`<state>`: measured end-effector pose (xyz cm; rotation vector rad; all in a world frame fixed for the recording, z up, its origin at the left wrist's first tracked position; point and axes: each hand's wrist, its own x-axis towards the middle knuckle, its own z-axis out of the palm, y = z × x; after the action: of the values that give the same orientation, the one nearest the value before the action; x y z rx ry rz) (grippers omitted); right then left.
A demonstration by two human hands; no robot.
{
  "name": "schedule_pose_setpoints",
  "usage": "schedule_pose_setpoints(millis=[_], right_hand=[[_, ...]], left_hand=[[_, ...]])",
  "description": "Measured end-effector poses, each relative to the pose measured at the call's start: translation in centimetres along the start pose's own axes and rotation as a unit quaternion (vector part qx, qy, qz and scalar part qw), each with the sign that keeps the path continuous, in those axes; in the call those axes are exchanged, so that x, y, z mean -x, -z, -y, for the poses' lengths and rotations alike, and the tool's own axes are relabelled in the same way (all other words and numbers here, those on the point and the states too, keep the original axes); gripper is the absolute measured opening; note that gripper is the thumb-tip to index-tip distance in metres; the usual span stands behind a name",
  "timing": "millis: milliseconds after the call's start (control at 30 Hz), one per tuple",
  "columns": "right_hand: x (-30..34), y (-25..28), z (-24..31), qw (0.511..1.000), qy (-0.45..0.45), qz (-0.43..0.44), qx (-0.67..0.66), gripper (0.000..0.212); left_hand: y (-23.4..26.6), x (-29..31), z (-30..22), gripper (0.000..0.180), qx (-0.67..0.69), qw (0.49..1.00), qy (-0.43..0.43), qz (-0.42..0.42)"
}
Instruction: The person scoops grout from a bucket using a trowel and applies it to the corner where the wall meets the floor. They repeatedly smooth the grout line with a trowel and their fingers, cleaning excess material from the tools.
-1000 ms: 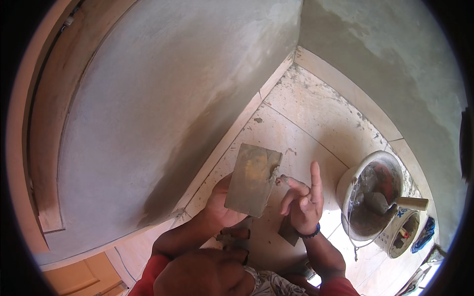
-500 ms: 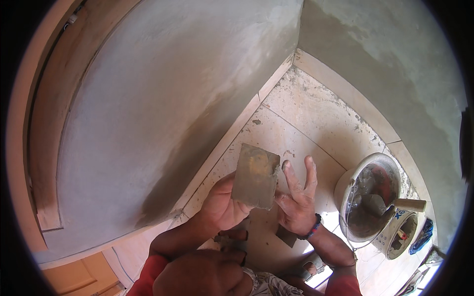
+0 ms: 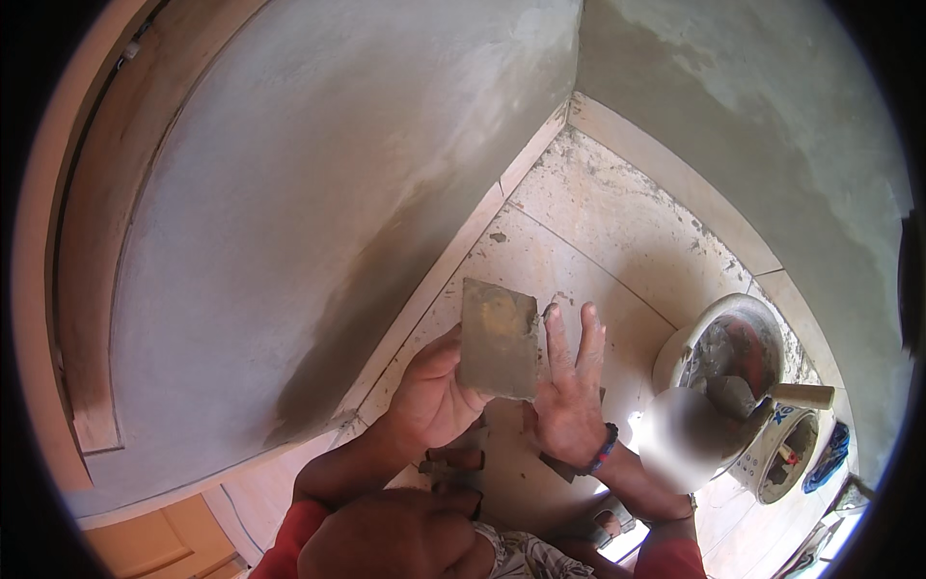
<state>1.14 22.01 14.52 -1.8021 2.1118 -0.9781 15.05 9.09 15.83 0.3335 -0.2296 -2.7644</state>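
Note:
My left hand (image 3: 434,391) grips a flat rectangular plate (image 3: 498,338) by its lower left edge. Grey mortar smears cover the plate, which is held up over the tiled floor. My right hand (image 3: 571,405), dusted with mortar, has its fingers stretched out along the plate's right edge. Behind that palm, parts of a dark flat piece (image 3: 556,470) show; I cannot tell whether it is held or lies lower down. To the right, a bucket (image 3: 666,359) holds wet grey mortar and a trowel with a wooden handle (image 3: 803,396).
A smaller tub (image 3: 764,475) and a crumpled blue plastic bag (image 3: 828,457) stand by the right wall. Plastered walls (image 3: 289,222) meet at a corner ahead. Mortar crumbs dot the floor tiles (image 3: 569,246). A blurred patch hides part of the bucket's near side.
My right hand has turned, its fingers now pointing straighter up and closer together. The plate has shifted slightly left. More of the dark piece shows beside my right palm.

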Motion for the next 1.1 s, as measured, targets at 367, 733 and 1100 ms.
schedule_pose_setpoints(millis=[367, 733, 1100], right_hand=[[0.0, -0.2, 0.7, 0.998, 0.014, 0.038, 0.051, 0.018], [2.6, 0.6, -0.8, 0.781, -0.103, -0.110, -0.606, 0.074], [0.4, -0.4, 2.3, 0.806, -0.057, -0.159, -0.567, 0.103]], left_hand=[[-0.7, 0.1, -0.7, 0.043, -0.044, 0.999, -0.009, -0.022], [-1.2, 0.5, -0.5, 0.048, -0.281, 0.943, -0.167, -0.072], [-1.4, 0.0, 1.0, 0.042, -0.549, 0.784, -0.276, 0.093]])
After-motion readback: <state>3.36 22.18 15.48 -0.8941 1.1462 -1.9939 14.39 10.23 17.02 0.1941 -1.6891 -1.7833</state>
